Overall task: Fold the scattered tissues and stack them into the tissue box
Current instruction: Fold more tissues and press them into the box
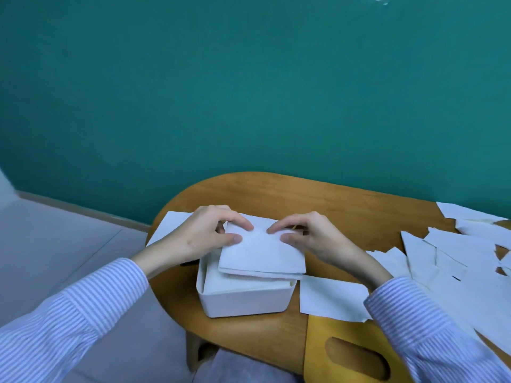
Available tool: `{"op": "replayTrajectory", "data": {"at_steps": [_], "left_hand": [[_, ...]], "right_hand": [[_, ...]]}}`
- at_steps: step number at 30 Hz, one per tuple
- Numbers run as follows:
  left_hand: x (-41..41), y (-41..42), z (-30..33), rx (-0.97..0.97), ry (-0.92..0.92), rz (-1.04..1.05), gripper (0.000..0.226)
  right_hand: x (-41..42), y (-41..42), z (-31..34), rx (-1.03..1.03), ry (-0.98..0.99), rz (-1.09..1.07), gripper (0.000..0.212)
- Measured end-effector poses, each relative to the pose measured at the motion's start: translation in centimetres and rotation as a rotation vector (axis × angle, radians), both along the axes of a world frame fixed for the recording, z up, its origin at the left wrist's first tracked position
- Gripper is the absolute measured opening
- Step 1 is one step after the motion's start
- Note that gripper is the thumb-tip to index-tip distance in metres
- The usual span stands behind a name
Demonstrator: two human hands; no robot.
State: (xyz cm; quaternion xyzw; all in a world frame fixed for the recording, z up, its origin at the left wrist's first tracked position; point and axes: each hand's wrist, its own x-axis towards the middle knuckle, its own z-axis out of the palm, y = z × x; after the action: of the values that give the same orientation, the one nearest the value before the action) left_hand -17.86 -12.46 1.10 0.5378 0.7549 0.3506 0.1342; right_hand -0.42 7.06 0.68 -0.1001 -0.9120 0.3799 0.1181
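1. Folded tissue (261,257) lies atop the stack in the white tissue box (243,301) on the counter (331,205).
2. My left grip (206,234) and right grip (309,239) pinch its far edge, fingers curled.
3. Scattered tissues (464,261) lie to the right.

We see soft, even indoor light with faint shadows beneath our fingers (235,239), slight overall softness, and wide-angle bending far out from them toward the edges.
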Motion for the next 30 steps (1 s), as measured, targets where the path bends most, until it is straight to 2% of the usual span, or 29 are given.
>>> {"op": "replayTrajectory", "data": {"at_steps": [5, 15, 18, 20, 26, 30], "left_hand": [[-0.9, -1.6, -2.2, -0.055, 0.012, 0.046, 0.025], [-1.2, -2.5, -3.6, -0.217, 0.213, -0.009, 0.031], [-0.8, -2.6, -3.6, -0.199, 0.337, -0.007, 0.032], [-0.4, -2.4, -3.5, -0.19, 0.355, -0.024, 0.032], [0.6, -1.4, -3.6, -0.277, 0.349, -0.086, 0.03], [0.8, -1.3, -3.9, -0.325, 0.375, -0.076, 0.03]], "right_hand": [[-1.9, -1.3, -1.7, 0.067, -0.061, 0.012, 0.028], [-2.6, -2.1, -3.2, 0.321, -0.057, 0.044, 0.027], [-2.0, -2.0, -3.0, 0.387, -0.022, 0.049, 0.023], [-1.8, -2.1, -3.1, 0.39, -0.028, 0.086, 0.023], [-1.5, -2.6, -3.5, 0.476, -0.219, 0.141, 0.031], [-1.9, -3.0, -3.4, 0.57, -0.259, 0.153, 0.032]]}}
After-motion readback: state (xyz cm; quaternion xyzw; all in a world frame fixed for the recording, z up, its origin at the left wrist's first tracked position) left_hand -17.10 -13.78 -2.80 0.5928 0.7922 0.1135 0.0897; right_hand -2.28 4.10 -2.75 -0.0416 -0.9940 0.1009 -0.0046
